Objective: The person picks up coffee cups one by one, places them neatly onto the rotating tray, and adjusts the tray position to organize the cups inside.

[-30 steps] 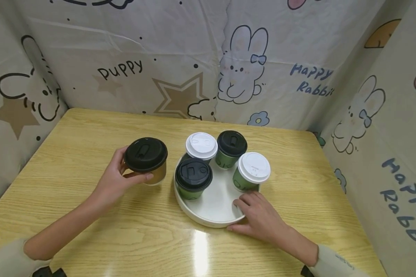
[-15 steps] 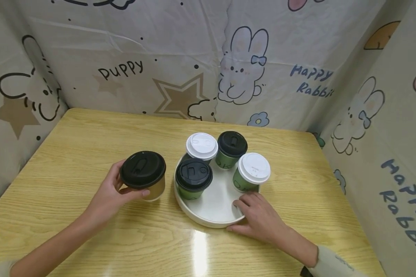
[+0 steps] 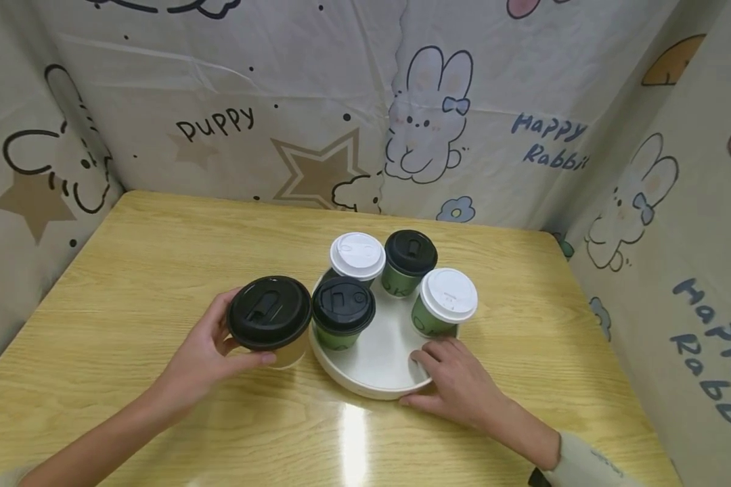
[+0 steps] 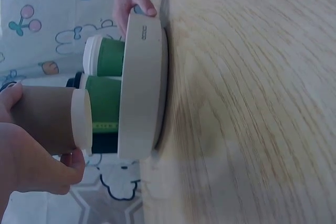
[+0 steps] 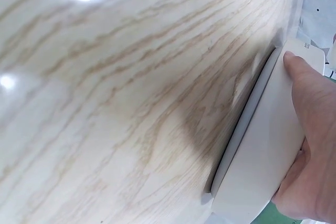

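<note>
Head looks down; both wrists sit low, close — all share the tray (image 3: pixel 365 379).

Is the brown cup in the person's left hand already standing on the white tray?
No, the brown cup is gripped by the left hand beside the white tray, outside its rim.

"Puppy" and "Happy Rabbit" on the backdrop cloth (image 3: pixel 317 101)

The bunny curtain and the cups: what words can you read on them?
"Puppy" on the curtain, back left.
"Happy Rabbi", cut off at the fold, on the back curtain, right.
"Happy Rabbi", running off the edge, on the right-hand curtain.
Letters on the green cups: partly hidden, unreadable.
Marks on the tray: too small.
</note>
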{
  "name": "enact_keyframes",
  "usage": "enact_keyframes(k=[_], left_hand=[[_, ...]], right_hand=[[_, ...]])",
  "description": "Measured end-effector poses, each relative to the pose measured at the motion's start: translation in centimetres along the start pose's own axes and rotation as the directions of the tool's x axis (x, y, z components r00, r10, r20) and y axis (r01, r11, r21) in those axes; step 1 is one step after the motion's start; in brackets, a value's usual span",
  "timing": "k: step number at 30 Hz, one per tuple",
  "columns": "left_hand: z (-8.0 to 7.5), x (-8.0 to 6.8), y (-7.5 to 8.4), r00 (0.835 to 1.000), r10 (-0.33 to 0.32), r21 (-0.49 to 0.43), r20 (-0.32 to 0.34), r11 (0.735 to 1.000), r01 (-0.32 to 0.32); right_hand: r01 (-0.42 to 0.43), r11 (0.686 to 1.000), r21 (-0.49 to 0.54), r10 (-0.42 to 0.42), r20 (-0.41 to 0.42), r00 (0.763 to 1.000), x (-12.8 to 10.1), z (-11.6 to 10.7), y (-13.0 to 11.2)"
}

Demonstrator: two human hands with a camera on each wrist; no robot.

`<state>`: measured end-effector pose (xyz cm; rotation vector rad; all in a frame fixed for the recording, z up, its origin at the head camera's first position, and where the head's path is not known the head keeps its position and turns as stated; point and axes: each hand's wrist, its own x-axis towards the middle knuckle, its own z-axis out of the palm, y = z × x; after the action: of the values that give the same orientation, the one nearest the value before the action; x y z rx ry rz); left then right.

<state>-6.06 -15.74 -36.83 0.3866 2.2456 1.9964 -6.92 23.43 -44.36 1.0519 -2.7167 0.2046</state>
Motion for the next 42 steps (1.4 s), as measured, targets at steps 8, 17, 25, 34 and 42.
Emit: enact_keyframes(k=[8,17,25,34,42], left_hand=[[1.5,0.1,0.2,0.998,0.038,-0.009,0.049,0.999,-0.038],[2.8,0.8,-0.1,0.987,0.107,-0.047,0.123,0.994,-0.102],[4.0,0.8,0.2,0.977,0.113,-0.094,0.183,0.991,-0.097],[5.5,1.2,0.5,0.962,0.128,-0.123,0.240,0.987,-0.101],[7.4,1.7,0.3,0.949,0.147,-0.124,0.278,0.985,-0.117]], right_hand=[[-0.001,1.000,0.020,0.001,-0.003,1.000,0.0,-0.4,-0.1],[-0.011,0.998,0.058,0.012,-0.017,1.000,-0.4,-0.7,-0.1],[-0.006,0.996,0.093,0.016,-0.107,0.994,-0.6,-2.1,-0.8],[0.050,0.985,0.167,-0.005,-0.259,0.966,-0.1,-4.6,-1.7],[0.162,0.975,0.153,-0.075,-0.459,0.885,0.5,-6.1,-2.4]])
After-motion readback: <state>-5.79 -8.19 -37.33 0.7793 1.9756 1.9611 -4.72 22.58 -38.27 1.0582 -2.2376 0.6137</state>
